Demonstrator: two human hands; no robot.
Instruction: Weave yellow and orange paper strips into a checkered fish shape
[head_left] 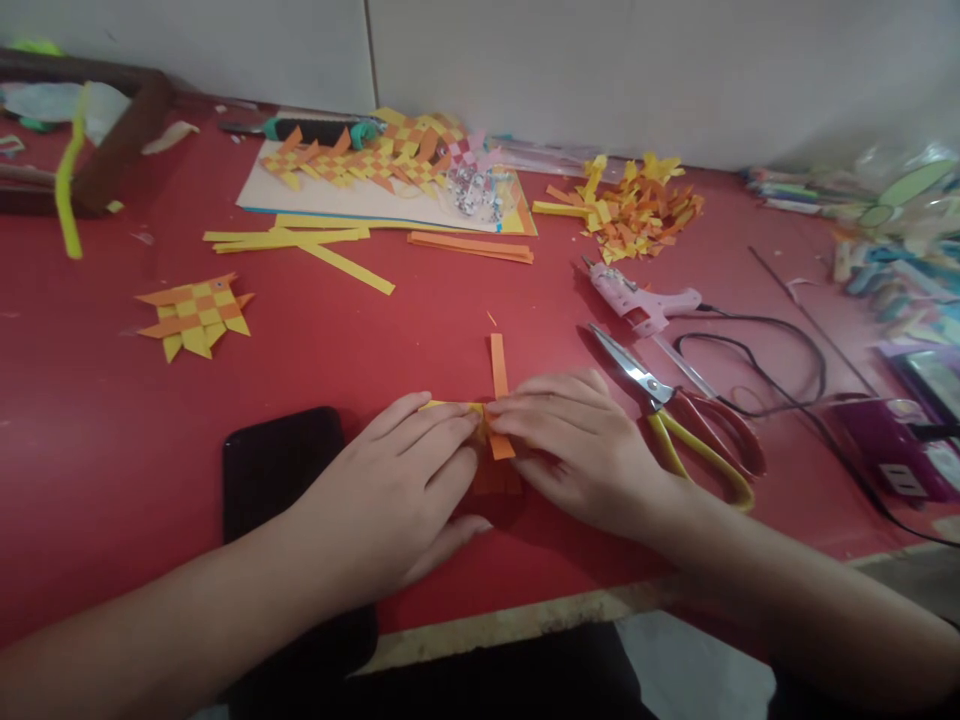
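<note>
My left hand (420, 460) lies low over the table, its fingertips pressed on a yellow paper strip (450, 404) that is mostly hidden beneath them. An orange paper strip (499, 365) stands roughly upright in view, crossing the yellow one where both hands meet. My right hand (574, 430) has its fingertips closed on this orange strip. More orange paper (496, 480) shows under the hands, its shape partly covered. Beside my right hand lie scissors (660, 400) with red and yellow handles. A black phone (281, 450) is partly under my left forearm.
A woven paper fish (199, 315) lies at left. Behind are yellow strips (330, 258), orange strips (471, 247), several woven fish (360, 160) and a pile of paper pieces (637, 210). A pink glue gun (641, 298) trails its black cord (810, 405) rightward. A wooden tray (139, 125) stands back left.
</note>
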